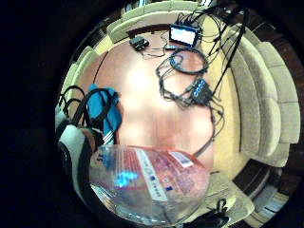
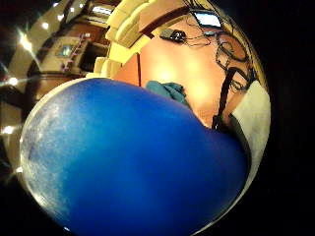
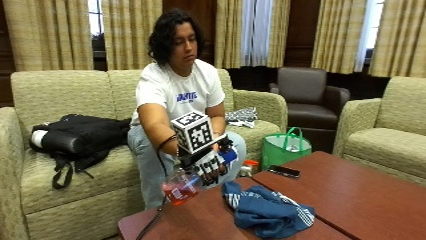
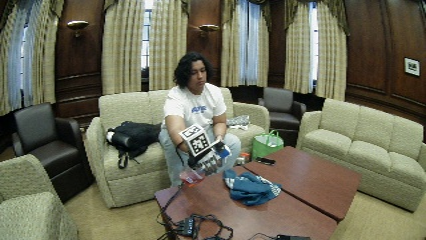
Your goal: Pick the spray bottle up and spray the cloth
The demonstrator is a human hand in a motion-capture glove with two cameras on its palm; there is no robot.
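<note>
Grip (image 3: 212, 167) holds spray bottle (image 3: 181, 187) (label unreadable) — near cloth (image 3: 266, 212).

You have a reddish-brown wooden table (image 3: 346, 195) in front of the sofa, with a seam running across its top. On it lies a crumpled blue cloth (image 3: 266, 210) with white stripes, near the edge where you sit. A small dark phone-like device (image 3: 283, 171) rests flat at the corner nearest the green bag. At the opposite end, a tangle of black cables (image 4: 200, 226) and a small lit screen (image 1: 184, 34) sit on the tabletop.
</note>
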